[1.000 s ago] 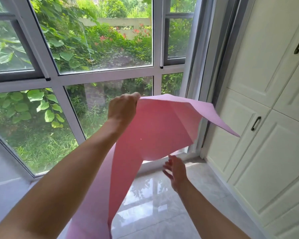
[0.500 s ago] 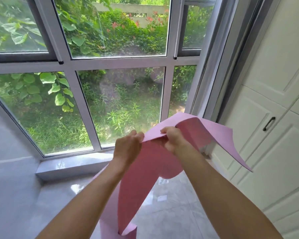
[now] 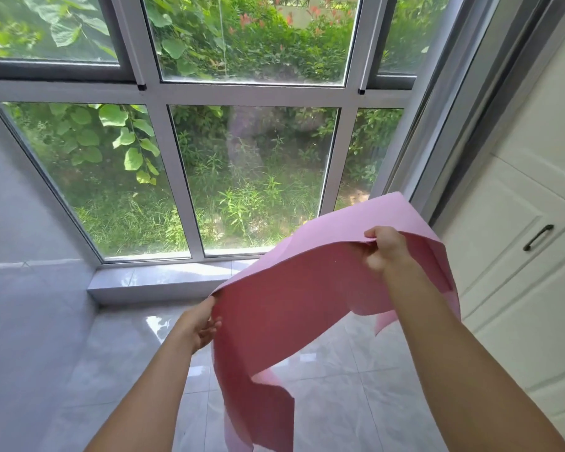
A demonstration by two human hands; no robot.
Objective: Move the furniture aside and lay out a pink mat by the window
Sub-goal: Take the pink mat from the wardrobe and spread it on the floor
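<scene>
I see both arms reaching forward from the bottom of the view. My right hand is raised higher, knuckles toward me, its grip closed on the top edge of the pink mat with the thumb laid over the fold. My left hand sits lower and to the left, palm turned inward, its grip pinching the mat's left edge. The mat hangs in the air between them, bowed and creased, with its lower end drooping toward the glossy tiled floor. It is in front of the window, near the low ledge, with white cabinet doors to the right.
</scene>
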